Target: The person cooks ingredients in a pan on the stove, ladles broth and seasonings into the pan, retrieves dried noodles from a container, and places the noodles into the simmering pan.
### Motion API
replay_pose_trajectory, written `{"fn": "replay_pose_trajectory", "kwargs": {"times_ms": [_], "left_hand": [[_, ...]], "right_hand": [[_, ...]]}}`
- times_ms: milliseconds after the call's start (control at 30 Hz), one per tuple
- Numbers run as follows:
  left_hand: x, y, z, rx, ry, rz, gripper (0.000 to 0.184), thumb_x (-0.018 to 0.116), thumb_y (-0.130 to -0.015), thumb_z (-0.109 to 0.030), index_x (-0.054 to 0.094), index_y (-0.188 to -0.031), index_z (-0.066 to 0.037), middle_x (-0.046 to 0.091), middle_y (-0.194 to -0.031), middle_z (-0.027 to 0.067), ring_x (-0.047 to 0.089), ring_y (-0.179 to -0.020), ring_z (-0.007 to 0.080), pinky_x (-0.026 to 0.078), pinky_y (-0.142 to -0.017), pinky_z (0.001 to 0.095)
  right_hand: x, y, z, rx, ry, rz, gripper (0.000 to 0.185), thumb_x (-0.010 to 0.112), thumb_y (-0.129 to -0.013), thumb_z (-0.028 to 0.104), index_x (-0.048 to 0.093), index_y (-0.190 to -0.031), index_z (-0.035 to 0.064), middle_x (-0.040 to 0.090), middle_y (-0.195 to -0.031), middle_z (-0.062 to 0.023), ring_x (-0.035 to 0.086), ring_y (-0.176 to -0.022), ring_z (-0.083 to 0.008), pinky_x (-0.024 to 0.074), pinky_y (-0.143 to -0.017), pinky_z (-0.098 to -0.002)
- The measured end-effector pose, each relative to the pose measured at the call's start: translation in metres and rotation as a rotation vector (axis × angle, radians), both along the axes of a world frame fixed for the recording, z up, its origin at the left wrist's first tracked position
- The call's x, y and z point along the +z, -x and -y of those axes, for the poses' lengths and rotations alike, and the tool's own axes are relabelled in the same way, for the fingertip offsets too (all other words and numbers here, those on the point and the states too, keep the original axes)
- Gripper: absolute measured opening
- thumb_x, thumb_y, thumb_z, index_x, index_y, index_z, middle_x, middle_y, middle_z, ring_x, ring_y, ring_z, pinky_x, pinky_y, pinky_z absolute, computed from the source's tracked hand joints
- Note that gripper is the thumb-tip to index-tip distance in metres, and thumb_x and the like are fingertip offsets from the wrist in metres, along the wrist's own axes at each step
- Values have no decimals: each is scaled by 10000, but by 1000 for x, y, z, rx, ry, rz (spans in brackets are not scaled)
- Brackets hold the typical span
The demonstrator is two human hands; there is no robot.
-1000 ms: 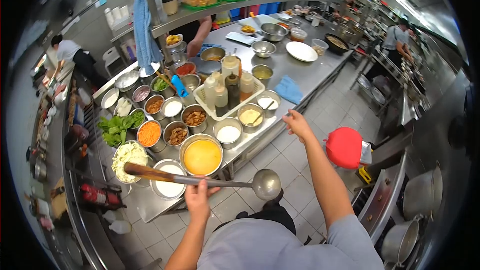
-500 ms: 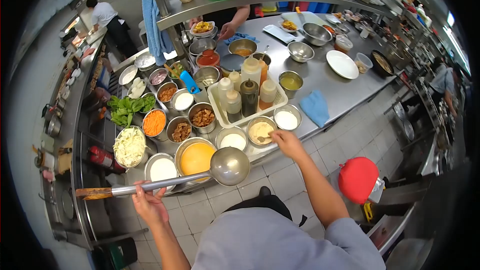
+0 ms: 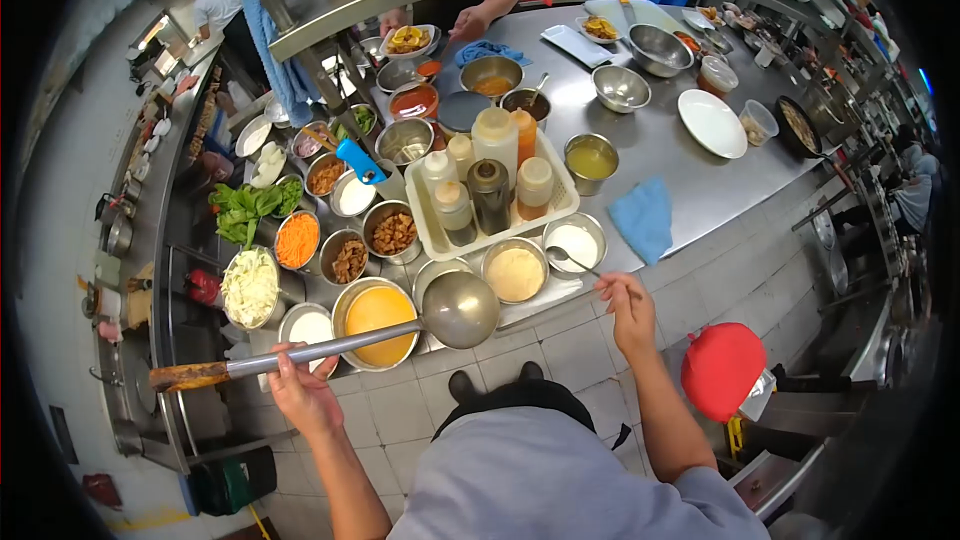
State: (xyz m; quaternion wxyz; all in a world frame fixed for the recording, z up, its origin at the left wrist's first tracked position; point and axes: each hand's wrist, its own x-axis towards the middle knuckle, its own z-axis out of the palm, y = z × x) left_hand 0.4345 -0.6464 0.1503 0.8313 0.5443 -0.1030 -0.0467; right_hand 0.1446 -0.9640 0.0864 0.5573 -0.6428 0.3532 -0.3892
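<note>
My left hand (image 3: 307, 396) is closed around the metal shaft of a long-handled wok ladle (image 3: 330, 344) with a wooden grip. The ladle's round bowl (image 3: 461, 308) hangs near the counter's front edge, partly hiding a metal container behind it. In my right hand (image 3: 630, 312) is a small metal spoon (image 3: 580, 265), gripped by the end of its handle. Its tip is over the left side of a metal bowl of white powder (image 3: 577, 242); whether it touches the powder I cannot tell. Beside that stands a bowl of pale yellow powder (image 3: 516, 274).
A basket (image 3: 424, 232) of squeeze bottles stands behind the bowls. Containers of orange liquid (image 3: 372, 328), shredded cabbage (image 3: 250, 288) and carrot (image 3: 297, 240) crowd the left. A blue cloth (image 3: 642, 220) lies right. Across the counter, another person's hands (image 3: 468, 22) are near a bowl of food (image 3: 409, 41).
My right hand has moved right with the spoon, from the pale yellow powder to the white powder bowl. The left hand still holds the ladle. The camera view has shifted slightly.
</note>
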Motion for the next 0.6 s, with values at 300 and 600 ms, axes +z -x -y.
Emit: {"fn": "replay_pose_trajectory", "kwargs": {"times_ms": [300,600], "left_hand": [[4,-5,3,32,21,2,239,511,-992,-215,522,-1145,-32,551,-1030,98,609,-948,170,642,-681,373],[3,-10,-5,-3,2,17,246,498,-1004,-224,516,-1172,-46,564,-1029,92,605,-956,146,641,-710,353]], "right_hand": [[-3,-24,69,-100,447,-427,176,518,-978,189,621,-977,45,665,-781,-83,620,-687,-230,481,-636,-344],[-21,-43,64,22,580,-556,193,543,-958,235,622,-913,64,655,-785,-117,638,-766,-315,484,-660,-425]]}}
